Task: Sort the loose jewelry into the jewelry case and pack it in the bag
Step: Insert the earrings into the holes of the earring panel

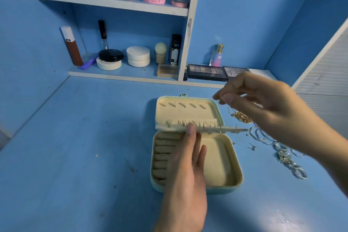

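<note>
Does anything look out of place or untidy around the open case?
Yes. Jewelry lies scattered on the table right of the jewelry case: a tangled gold chain heap, silver bangles, a silver chain and small studs close to its edge. What shows of the case's tray looks empty.

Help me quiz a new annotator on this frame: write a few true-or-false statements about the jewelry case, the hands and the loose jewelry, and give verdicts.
1. The jewelry case lies open on the table. True.
2. The left hand grips a necklace. False: its straight fingers touch the case's middle flap.
3. The loose jewelry lies on the table to the right of the case. True.
4. The right hand rests flat on the table. False: it is raised above the loose jewelry, fingers curled.
5. The gold chain lies inside the case. False: it lies on the table, right of the case.
</note>
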A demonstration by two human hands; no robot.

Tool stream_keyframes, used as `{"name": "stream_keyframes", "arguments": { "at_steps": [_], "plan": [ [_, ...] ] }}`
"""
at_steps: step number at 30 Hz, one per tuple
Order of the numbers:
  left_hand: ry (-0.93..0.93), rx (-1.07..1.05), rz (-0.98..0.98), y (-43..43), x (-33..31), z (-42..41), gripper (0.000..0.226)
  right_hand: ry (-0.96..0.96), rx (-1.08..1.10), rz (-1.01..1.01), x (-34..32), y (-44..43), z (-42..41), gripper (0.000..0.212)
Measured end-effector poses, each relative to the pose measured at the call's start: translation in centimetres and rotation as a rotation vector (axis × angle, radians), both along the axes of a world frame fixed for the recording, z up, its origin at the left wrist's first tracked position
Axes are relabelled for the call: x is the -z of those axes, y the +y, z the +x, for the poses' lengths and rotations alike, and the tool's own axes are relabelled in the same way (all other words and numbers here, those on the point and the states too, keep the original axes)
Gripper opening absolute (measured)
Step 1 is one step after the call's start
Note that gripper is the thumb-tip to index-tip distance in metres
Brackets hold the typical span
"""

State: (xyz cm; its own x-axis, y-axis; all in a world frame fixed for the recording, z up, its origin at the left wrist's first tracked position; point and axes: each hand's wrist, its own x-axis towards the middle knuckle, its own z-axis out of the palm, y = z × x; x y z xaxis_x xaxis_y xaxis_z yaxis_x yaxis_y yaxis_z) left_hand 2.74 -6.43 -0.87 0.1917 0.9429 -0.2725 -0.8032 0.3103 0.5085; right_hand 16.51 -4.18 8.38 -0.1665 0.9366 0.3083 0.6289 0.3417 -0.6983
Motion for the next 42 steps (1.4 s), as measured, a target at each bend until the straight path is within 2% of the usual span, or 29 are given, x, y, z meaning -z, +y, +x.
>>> {"name": "stream_keyframes", "arguments": {
  "at_steps": [5, 9, 12, 42],
  "plan": [
    [0.03, 0.021, 0.063, 0.0, 0.9, 0.2, 0.07, 0.01, -0.028, -0.255, 1.7, 4.4, 0.5, 0.009],
    [-0.015, 0.031, 0.077, 0.1, 1.4, 0.1, 0.076, -0.083, -0.079, -0.448, 3.6, 6.5, 0.1, 0.01],
    [0.006, 0.042, 0.099, 0.0, 1.4, -0.2, 0.073, -0.141, -0.121, -0.51, 4.0, 7.0, 0.0, 0.009],
    [0.029, 0.067, 0.081, 0.1, 1.2, -0.5, 0.08, -0.313, -0.217, -0.496, 4.2, 7.8, -0.2, 0.007]
  ]
}}
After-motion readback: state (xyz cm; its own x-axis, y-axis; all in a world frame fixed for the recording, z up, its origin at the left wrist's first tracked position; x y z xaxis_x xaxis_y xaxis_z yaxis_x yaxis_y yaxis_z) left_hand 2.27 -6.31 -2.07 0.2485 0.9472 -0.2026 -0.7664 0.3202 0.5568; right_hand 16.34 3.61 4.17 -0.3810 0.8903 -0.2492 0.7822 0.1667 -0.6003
